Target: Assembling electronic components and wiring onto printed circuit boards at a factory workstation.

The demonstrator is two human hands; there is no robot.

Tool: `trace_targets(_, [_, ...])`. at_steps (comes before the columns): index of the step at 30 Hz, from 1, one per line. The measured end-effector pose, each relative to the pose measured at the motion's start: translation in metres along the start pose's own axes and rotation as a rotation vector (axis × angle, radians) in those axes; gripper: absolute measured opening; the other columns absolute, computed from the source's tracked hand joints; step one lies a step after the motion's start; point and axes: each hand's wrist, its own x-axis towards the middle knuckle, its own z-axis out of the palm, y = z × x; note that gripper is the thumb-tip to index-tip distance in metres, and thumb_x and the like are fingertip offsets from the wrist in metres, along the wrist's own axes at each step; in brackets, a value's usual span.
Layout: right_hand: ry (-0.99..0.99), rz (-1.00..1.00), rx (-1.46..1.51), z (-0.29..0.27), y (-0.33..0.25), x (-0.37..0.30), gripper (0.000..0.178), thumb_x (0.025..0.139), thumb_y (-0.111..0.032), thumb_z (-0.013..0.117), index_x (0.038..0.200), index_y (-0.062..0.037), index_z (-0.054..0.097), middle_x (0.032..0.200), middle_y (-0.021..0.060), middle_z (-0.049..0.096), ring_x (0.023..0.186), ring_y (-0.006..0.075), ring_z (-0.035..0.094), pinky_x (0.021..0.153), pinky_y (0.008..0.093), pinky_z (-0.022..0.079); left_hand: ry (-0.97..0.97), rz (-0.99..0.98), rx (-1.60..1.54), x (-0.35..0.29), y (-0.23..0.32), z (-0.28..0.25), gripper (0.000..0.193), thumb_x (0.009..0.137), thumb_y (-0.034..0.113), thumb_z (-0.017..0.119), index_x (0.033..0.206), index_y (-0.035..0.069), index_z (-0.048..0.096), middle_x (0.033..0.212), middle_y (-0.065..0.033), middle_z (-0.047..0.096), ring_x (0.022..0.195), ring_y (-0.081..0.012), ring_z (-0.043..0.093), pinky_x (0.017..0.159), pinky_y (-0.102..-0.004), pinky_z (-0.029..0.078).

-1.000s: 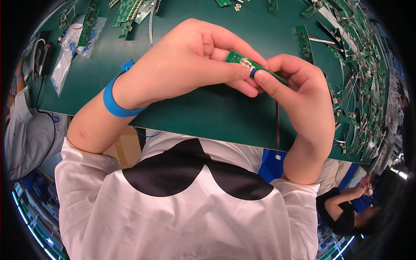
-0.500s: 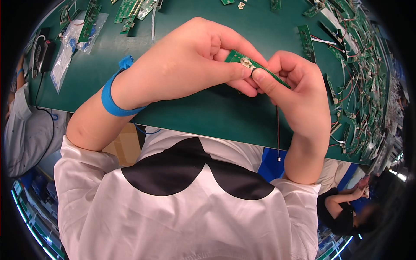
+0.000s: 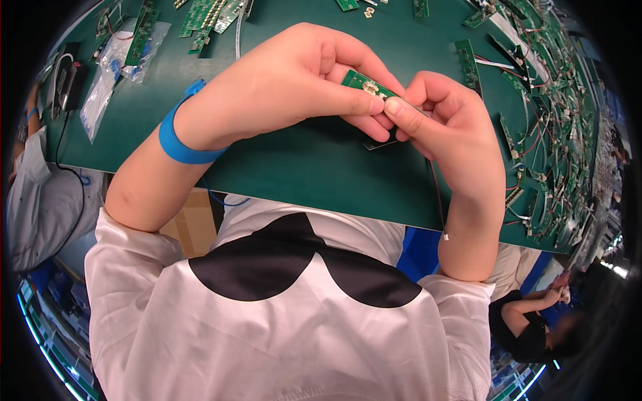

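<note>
Head view, upper centre: left hand (image 3: pixel 301 87) and right hand (image 3: pixel 445 123) pinch a small green circuit board (image 3: pixel 364 83) above the green worktop (image 3: pixel 301 167). Best to grip only its edges and press squarely with the thumb

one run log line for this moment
left hand: holds small green circuit board | right hand: pinches same board | under: green table mat

Green work mat (image 3: pixel 314 177) covers the bench. Rows of circuit boards (image 3: pixel 535 134) with wires along the right side. Plastic bags (image 3: pixel 100 93) far left. Cardboard box (image 3: pixel 190 224) beneath.
</note>
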Motion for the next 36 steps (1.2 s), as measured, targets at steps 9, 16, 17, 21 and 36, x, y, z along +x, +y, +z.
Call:
trace_targets(9, [-0.105, 0.07, 0.097, 0.0, -0.002, -0.002, 0.019, 0.088, -0.019, 0.058, 0.08, -0.0011, 0.056, 0.073, -0.0006, 0.056, 0.066, 0.0036, 0.049, 0.058, 0.0173, 0.039, 0.056, -0.079, 0.041, 0.0, 0.0, 0.0, 0.014, 0.082, 0.002, 0.058, 0.092, -0.007, 0.056, 0.085, -0.0152, 0.066, 0.076, -0.0166, 0.067, 0.07, -0.021, 0.052])
trace_targets(16, [-0.119, 0.008, 0.101, -0.001, 0.001, -0.001, 0.013, 0.087, -0.013, 0.057, 0.084, -0.0002, 0.057, 0.075, 0.0004, 0.058, 0.067, 0.0039, 0.05, 0.058, 0.017, 0.039, 0.084, -0.044, 0.025, 0.0, 0.002, 0.001, 0.015, 0.08, 0.0, 0.058, 0.094, -0.007, 0.057, 0.084, -0.015, 0.065, 0.073, -0.0172, 0.066, 0.069, -0.0223, 0.052])
trace_targets(17, [-0.102, -0.005, 0.175, -0.002, 0.001, -0.002, 0.012, 0.087, -0.012, 0.058, 0.084, -0.0002, 0.057, 0.075, 0.0007, 0.058, 0.066, 0.0035, 0.05, 0.056, 0.0167, 0.038, 0.084, -0.001, 0.039, 0.0, 0.002, 0.002, 0.019, 0.08, 0.0, 0.058, 0.097, -0.007, 0.057, 0.084, -0.015, 0.065, 0.074, -0.0177, 0.066, 0.07, -0.023, 0.053])
trace_targets(21, [-0.103, -0.006, 0.262, -0.012, -0.007, -0.006, 0.01, 0.087, -0.01, 0.057, 0.084, -0.0002, 0.057, 0.074, 0.0008, 0.058, 0.061, 0.0021, 0.048, 0.052, 0.0158, 0.036, 0.062, 0.162, -0.03, -0.001, 0.003, 0.007, 0.027, 0.08, 0.0, 0.059, 0.106, -0.008, 0.055, 0.086, -0.0148, 0.065, 0.075, -0.0189, 0.066, 0.072, -0.0249, 0.054])
trace_targets(36, [-0.094, -0.467, -0.742, -0.081, -0.014, -0.023, 0.046, 0.079, 0.001, 0.051, 0.125, -0.0049, 0.05, 0.125, 0.0136, 0.05, 0.117, 0.0253, 0.045, 0.098, 0.0325, 0.034, 0.15, 0.29, -0.02, 0.008, -0.001, -0.014, 0.032, 0.086, 0.012, 0.058, 0.115, -0.002, 0.055, 0.088, -0.0081, 0.061, 0.073, -0.0118, 0.057, 0.068, -0.0241, 0.047])
